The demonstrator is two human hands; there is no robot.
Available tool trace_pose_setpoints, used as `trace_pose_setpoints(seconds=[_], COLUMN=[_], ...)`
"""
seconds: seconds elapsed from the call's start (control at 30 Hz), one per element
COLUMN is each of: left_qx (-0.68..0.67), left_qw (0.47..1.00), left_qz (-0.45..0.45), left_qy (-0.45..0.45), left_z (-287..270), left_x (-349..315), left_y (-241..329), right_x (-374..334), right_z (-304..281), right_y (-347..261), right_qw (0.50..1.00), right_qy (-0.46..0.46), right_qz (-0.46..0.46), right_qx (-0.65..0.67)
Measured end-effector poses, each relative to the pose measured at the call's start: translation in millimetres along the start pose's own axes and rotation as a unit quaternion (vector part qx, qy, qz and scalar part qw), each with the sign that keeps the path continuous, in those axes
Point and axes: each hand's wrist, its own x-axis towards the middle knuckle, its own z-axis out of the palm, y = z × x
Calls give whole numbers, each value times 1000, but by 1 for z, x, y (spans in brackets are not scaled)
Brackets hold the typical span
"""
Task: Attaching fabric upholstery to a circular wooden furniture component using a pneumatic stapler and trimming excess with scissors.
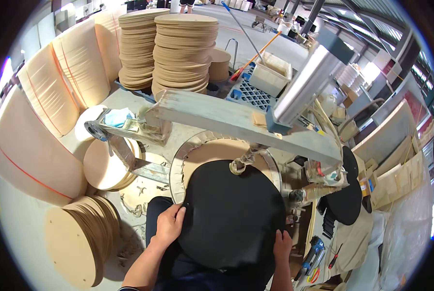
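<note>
Fingers of the left hand [170,224] pinch the left edge of a round, matte-black panel [234,218]; the right hand's [282,242] grip its right edge. It lies over the dark-clothed lap [155,212], its far edge overlapping a pale, pleated circular rim [176,175]. Wide room separates it from the tan round-board stack [73,242].

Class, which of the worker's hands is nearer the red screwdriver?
Right. The right hand, at the right edge of the black disc, is left of the screwdriver; the left hand, at its left edge, is farther left.
</note>
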Motion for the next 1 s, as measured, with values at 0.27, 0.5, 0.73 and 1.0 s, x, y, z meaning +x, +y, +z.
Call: trace_pose_setpoints(seconds=[0.27,0.5,0.73,1.0], left_qx=[-58,27,86,112], left_qw=[996,980,957,954], left_qz=[42,98,147,148], left_qy=[60,173,233,235], left_z=[-1,22,41,39], left_x=[48,142,174,167], left_y=[0,-4,-33,-36], right_x=[26,76,87,82], right_z=[3,42,57,58], right_y=[-39,-43,-59,-64], right_qw=[995,993,998,998], right_qy=[90,118,56,45], right_qz=[-41,-5,-1,2], right_qx=[4,17,-12,-36])
